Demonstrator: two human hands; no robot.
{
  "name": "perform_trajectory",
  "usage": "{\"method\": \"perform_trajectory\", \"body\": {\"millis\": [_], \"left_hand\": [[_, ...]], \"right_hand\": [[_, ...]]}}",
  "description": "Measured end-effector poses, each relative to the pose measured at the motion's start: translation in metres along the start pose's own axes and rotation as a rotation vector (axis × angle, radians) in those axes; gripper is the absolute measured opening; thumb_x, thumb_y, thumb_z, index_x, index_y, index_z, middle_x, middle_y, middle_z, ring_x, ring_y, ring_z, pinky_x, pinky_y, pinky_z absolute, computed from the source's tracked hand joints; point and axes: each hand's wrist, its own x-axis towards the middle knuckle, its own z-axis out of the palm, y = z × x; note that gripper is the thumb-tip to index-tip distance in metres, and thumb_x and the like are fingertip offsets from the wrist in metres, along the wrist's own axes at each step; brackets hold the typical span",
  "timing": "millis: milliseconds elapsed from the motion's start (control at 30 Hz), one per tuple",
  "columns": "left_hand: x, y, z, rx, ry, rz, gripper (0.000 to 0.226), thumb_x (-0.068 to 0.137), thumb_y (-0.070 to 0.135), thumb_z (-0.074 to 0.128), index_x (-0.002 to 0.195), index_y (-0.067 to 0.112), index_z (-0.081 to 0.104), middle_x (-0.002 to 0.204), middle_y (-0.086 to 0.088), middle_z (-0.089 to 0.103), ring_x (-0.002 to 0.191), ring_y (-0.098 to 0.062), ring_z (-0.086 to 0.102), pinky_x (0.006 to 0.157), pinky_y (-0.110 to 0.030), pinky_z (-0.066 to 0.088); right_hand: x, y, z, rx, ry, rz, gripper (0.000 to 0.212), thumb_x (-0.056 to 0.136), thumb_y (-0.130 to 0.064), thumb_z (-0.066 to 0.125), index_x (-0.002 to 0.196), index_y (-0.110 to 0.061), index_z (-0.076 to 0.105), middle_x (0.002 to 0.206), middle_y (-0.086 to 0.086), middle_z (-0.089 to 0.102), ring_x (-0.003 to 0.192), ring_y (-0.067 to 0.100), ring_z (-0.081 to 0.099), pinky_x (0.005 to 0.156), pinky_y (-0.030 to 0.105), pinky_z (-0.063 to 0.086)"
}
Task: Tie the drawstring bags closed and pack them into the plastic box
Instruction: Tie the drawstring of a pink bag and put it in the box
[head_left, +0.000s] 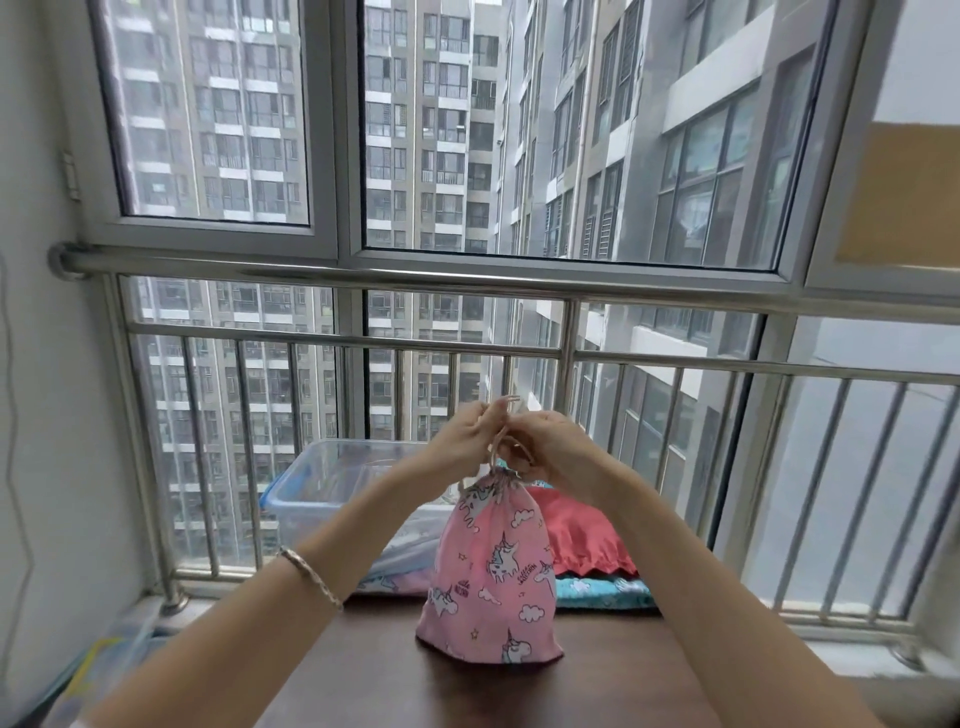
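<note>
A pink drawstring bag with unicorn prints stands upright on the dark wooden table, its neck gathered tight. Its beige drawstring rises from the neck between both hands. My left hand pinches the cord on the left and my right hand pinches it on the right, both just above the bag's neck. A clear plastic box sits behind the bag to the left, partly hidden by my left forearm.
A red satin bag lies on a teal patterned bag behind the pink bag to the right. More fabric lies in front of the box. A steel window railing runs right behind the table.
</note>
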Motion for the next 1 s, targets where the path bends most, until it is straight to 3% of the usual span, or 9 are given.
{"method": "perform_trajectory", "body": {"millis": [100, 233, 300, 367, 467, 567, 700, 800, 1000], "left_hand": [[0.001, -0.010, -0.003, -0.012, 0.089, -0.091, 0.041, 0.094, 0.050, 0.042, 0.107, 0.012, 0.044, 0.092, -0.011, 0.055, 0.049, -0.004, 0.039, 0.039, -0.015, 0.033], [0.001, -0.022, -0.008, 0.123, 0.082, -0.267, 0.092, 0.067, 0.074, 0.053, 0.128, 0.008, 0.037, 0.089, -0.008, 0.053, 0.057, -0.008, 0.046, 0.047, -0.023, 0.041], [-0.001, -0.025, -0.007, 0.176, 0.141, -0.244, 0.105, 0.061, 0.076, 0.059, 0.138, 0.013, 0.025, 0.112, -0.013, 0.055, 0.096, -0.022, 0.061, 0.079, -0.034, 0.054], [-0.001, -0.028, -0.009, 0.265, 0.212, -0.177, 0.114, 0.054, 0.079, 0.064, 0.141, 0.021, 0.020, 0.137, -0.015, 0.045, 0.121, -0.030, 0.051, 0.102, -0.046, 0.044], [-0.004, -0.021, -0.011, 0.339, 0.171, -0.086, 0.069, 0.073, 0.061, 0.065, 0.121, 0.013, 0.053, 0.108, -0.015, 0.062, 0.090, -0.019, 0.061, 0.079, -0.035, 0.053], [-0.005, -0.017, -0.011, 0.185, -0.008, -0.127, 0.036, 0.085, 0.043, 0.065, 0.092, 0.009, 0.069, 0.058, 0.004, 0.053, 0.048, -0.006, 0.037, 0.045, -0.015, 0.032], [-0.003, -0.018, -0.012, -0.028, 0.018, -0.191, 0.030, 0.086, 0.038, 0.064, 0.091, 0.009, 0.071, 0.062, 0.006, 0.048, 0.048, -0.005, 0.031, 0.044, -0.017, 0.027], [-0.002, -0.015, -0.010, -0.111, -0.012, -0.174, 0.023, 0.093, 0.032, 0.055, 0.088, 0.014, 0.067, 0.068, 0.006, 0.053, 0.048, -0.002, 0.039, 0.042, -0.013, 0.031], [-0.001, -0.010, 0.002, -0.007, -0.056, -0.138, 0.028, 0.098, 0.031, 0.048, 0.082, 0.013, 0.062, 0.062, 0.008, 0.056, 0.038, 0.007, 0.045, 0.039, -0.008, 0.032]], "right_hand": [[0.002, 0.004, 0.001, -0.015, 0.132, -0.062, 0.027, 0.098, -0.023, 0.052, 0.079, -0.009, 0.064, 0.064, 0.002, 0.058, 0.051, 0.011, 0.047, 0.045, 0.019, 0.037], [0.005, 0.008, -0.001, -0.024, 0.255, -0.102, 0.024, 0.097, -0.019, 0.055, 0.087, -0.002, 0.069, 0.064, 0.008, 0.062, 0.048, 0.013, 0.052, 0.044, 0.021, 0.044], [0.005, 0.011, 0.000, -0.019, 0.325, -0.098, 0.025, 0.097, -0.019, 0.054, 0.094, 0.003, 0.066, 0.063, 0.010, 0.061, 0.045, 0.014, 0.052, 0.041, 0.022, 0.044], [0.005, 0.014, 0.002, 0.012, 0.389, -0.099, 0.026, 0.097, -0.018, 0.053, 0.097, 0.007, 0.062, 0.063, 0.012, 0.058, 0.041, 0.013, 0.051, 0.037, 0.021, 0.042], [0.007, 0.016, 0.004, 0.051, 0.426, -0.084, 0.028, 0.098, -0.017, 0.053, 0.100, 0.010, 0.058, 0.060, 0.009, 0.055, 0.039, 0.013, 0.052, 0.035, 0.020, 0.041], [0.008, 0.014, 0.004, 0.046, 0.427, -0.067, 0.029, 0.097, -0.021, 0.054, 0.097, 0.007, 0.059, 0.059, 0.007, 0.056, 0.043, 0.013, 0.052, 0.038, 0.019, 0.042], [0.004, 0.006, -0.005, 0.050, 0.311, -0.047, 0.016, 0.087, -0.011, 0.060, 0.098, -0.001, 0.054, 0.080, 0.013, 0.057, 0.059, 0.018, 0.057, 0.051, 0.025, 0.048], [-0.001, 0.006, -0.007, -0.144, 0.273, -0.073, 0.037, 0.080, 0.004, 0.063, 0.113, -0.006, 0.050, 0.100, 0.015, 0.059, 0.082, 0.024, 0.062, 0.065, 0.028, 0.054], [-0.007, 0.012, -0.001, -0.465, 0.330, -0.189, 0.018, 0.088, 0.005, 0.055, 0.083, -0.005, 0.069, 0.080, 0.012, 0.069, 0.076, 0.023, 0.065, 0.079, 0.035, 0.056]]}}
